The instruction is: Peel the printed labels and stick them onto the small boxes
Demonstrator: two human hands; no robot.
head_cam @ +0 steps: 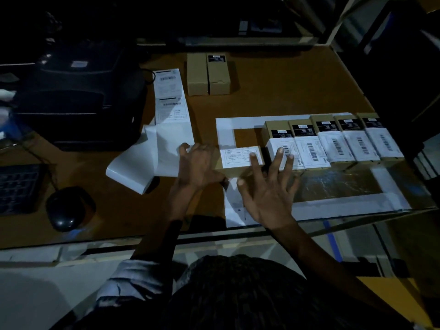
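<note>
Two hands on one box point(234, 169): left hand point(198, 166) curled, gripping its left end; right hand point(266, 196) spread flat, fingertip pressing label point(238, 156) down

Matt brown cardboard boxes point(240, 171); white paper labels point(241, 157); smooth brown table point(285, 91); glossy black mouse point(69, 208).
</note>
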